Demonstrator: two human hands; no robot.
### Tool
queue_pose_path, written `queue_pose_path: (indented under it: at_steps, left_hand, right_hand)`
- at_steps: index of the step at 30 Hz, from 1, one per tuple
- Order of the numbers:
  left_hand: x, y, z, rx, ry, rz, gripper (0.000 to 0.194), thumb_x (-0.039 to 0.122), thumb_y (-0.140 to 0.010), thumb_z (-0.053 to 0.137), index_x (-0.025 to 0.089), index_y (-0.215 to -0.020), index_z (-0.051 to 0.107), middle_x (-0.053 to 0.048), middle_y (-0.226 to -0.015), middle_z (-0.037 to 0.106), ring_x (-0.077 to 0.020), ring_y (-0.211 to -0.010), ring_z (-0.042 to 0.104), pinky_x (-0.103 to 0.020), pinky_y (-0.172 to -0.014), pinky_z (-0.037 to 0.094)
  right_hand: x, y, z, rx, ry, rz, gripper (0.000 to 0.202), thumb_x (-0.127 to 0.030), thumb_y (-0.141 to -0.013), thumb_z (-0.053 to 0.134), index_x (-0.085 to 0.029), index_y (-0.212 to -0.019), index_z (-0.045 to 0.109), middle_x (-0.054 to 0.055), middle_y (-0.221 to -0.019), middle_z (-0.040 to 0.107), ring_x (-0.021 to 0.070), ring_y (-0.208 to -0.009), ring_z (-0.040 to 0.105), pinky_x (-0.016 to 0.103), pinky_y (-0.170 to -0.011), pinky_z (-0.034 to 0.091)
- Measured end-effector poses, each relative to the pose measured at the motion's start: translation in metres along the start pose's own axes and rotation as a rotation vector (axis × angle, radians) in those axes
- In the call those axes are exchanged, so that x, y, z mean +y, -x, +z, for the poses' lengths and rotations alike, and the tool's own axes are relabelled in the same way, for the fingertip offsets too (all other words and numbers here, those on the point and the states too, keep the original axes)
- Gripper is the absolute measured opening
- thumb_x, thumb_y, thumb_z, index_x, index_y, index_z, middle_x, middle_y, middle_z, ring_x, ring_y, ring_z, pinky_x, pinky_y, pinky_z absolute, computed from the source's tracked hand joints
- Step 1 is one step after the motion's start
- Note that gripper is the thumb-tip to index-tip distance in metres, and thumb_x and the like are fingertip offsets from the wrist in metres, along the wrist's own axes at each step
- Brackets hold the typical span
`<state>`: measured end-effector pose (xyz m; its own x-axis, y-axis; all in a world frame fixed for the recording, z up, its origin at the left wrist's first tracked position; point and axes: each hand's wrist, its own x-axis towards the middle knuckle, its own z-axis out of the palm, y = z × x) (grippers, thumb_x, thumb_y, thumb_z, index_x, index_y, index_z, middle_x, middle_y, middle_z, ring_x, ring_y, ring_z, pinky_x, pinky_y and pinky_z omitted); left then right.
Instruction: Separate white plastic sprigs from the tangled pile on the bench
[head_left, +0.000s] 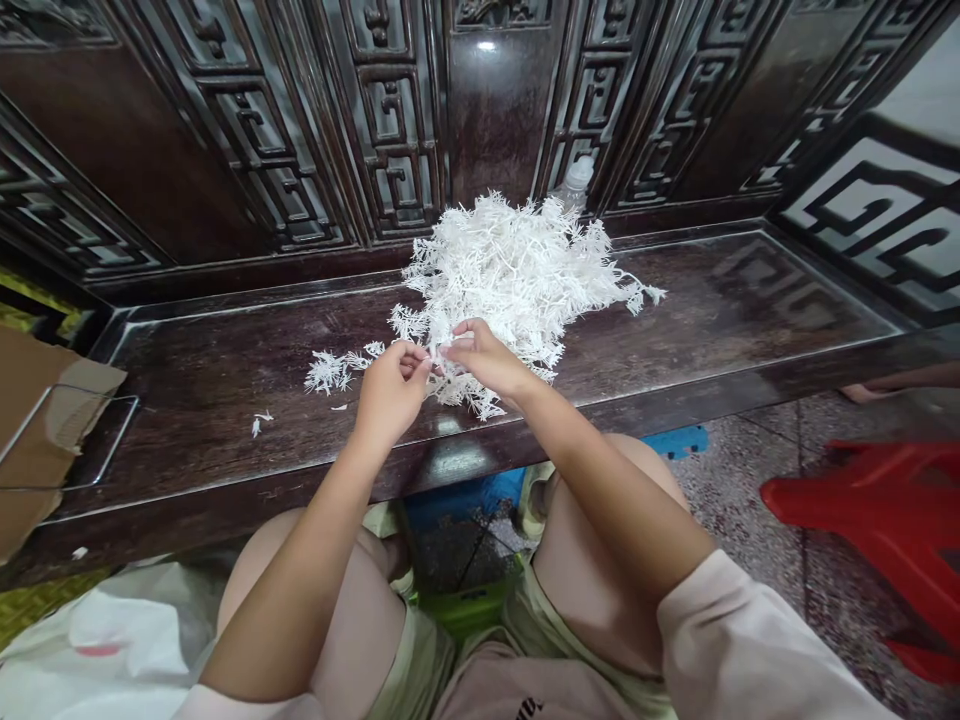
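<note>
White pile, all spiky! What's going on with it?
Someone is sitting at a dark wooden bench with both bare hands at the near side of the spiky white pile. The left hand and right hand are close together, fingertips pinching a small white bit that is too tiny to make out well. A few loose scraps lie off to the left, near some cardboard, and a bottle stands behind the pile.

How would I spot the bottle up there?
Find the carved dark wooden panels, then the big white heap on the bench below them. The bottle stands behind the heap, right of its middle. Its smooth white cap and clear shoulder set it apart from the spiky sprigs.
</note>
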<state>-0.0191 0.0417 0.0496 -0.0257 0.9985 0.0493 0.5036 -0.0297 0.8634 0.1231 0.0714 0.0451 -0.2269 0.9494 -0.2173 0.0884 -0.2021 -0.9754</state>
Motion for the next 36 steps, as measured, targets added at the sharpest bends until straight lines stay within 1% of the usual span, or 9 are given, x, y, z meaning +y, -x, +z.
queue_pose_path:
  at_steps: [5,10,15,18,23,25,29,32,36]
  left_hand:
    - [-0.004,-0.003,0.001,-0.012,0.232,-0.074,0.008,0.023,-0.071,0.054,0.017,-0.074,0.051,-0.002,-0.071,0.057,-0.0125,-0.066,0.055,-0.026,-0.065,0.042]
    - [-0.002,-0.002,0.012,0.086,0.509,-0.051,0.011,0.022,-0.068,0.057,0.017,-0.073,0.049,0.000,-0.071,0.055,-0.0118,-0.068,0.056,-0.026,-0.070,0.044]
    - [-0.001,0.000,0.018,0.128,0.474,-0.029,0.009,0.021,-0.067,0.058,0.017,-0.071,0.050,-0.001,-0.072,0.057,-0.0122,-0.071,0.056,-0.025,-0.069,0.043]
    - [-0.002,0.000,0.014,0.079,0.413,-0.076,0.010,0.023,-0.067,0.057,0.017,-0.071,0.051,-0.001,-0.072,0.057,-0.0126,-0.068,0.055,-0.026,-0.067,0.043]
    - [-0.003,-0.003,-0.001,-0.169,0.252,-0.033,0.014,0.026,-0.066,0.059,0.017,-0.075,0.058,-0.002,-0.076,0.060,-0.0142,-0.071,0.055,-0.028,-0.070,0.042]
    - [-0.004,-0.006,-0.009,-0.136,0.228,-0.052,0.014,0.025,-0.066,0.058,0.016,-0.077,0.060,-0.003,-0.079,0.061,-0.0149,-0.073,0.055,-0.028,-0.071,0.042]
    - [-0.007,-0.010,-0.018,0.082,0.255,-0.169,0.023,0.026,-0.069,0.054,0.017,-0.089,0.059,-0.005,-0.087,0.062,-0.0154,-0.077,0.056,-0.029,-0.073,0.041]
    - [-0.007,-0.012,-0.016,0.061,0.312,-0.181,0.029,0.032,-0.067,0.058,0.016,-0.092,0.059,-0.006,-0.090,0.062,-0.0163,-0.081,0.057,-0.029,-0.075,0.040]
    - [-0.009,-0.011,-0.009,0.034,0.378,-0.154,0.021,0.032,-0.063,0.063,0.014,-0.073,0.060,-0.004,-0.074,0.062,-0.0151,-0.072,0.056,-0.027,-0.072,0.041]
  right_hand:
    - [-0.004,-0.002,0.000,-0.013,-0.417,0.127,0.014,-0.024,-0.074,0.043,-0.017,-0.085,0.047,0.004,-0.077,0.053,0.0121,-0.066,0.051,0.031,-0.070,0.046]
    - [0.000,0.004,0.007,0.060,-0.705,0.143,0.019,-0.007,-0.063,0.041,-0.017,-0.078,0.046,0.004,-0.072,0.054,0.0142,-0.074,0.056,0.032,-0.074,0.047]
    - [0.000,0.012,0.017,-0.142,-0.502,0.042,0.009,-0.017,-0.066,0.055,-0.017,-0.070,0.047,0.003,-0.077,0.058,0.0138,-0.079,0.055,0.029,-0.075,0.046]
    - [0.004,0.011,0.019,-0.058,-0.328,-0.014,0.013,-0.027,-0.069,0.058,-0.018,-0.077,0.052,0.005,-0.082,0.060,0.0135,-0.079,0.056,0.028,-0.073,0.046]
    - [0.006,0.006,0.018,0.025,-0.266,0.037,0.018,-0.029,-0.068,0.059,-0.016,-0.080,0.053,0.007,-0.085,0.062,0.0139,-0.077,0.058,0.028,-0.073,0.047]
    - [0.004,0.005,0.017,0.033,-0.272,0.049,0.016,-0.027,-0.069,0.058,-0.016,-0.079,0.053,0.008,-0.087,0.063,0.0137,-0.077,0.059,0.028,-0.073,0.046]
    - [0.001,0.006,0.015,0.007,-0.360,0.098,0.010,-0.025,-0.070,0.054,-0.016,-0.074,0.051,0.008,-0.091,0.064,0.0134,-0.076,0.061,0.028,-0.072,0.045]
    - [0.003,0.007,0.016,-0.042,-0.374,0.116,0.009,-0.024,-0.068,0.054,-0.016,-0.072,0.051,0.008,-0.090,0.065,0.0132,-0.075,0.061,0.027,-0.071,0.045]
    - [0.005,0.005,0.017,-0.004,-0.347,0.147,0.014,-0.022,-0.066,0.052,-0.015,-0.078,0.051,0.009,-0.092,0.063,0.0134,-0.074,0.059,0.028,-0.071,0.045]
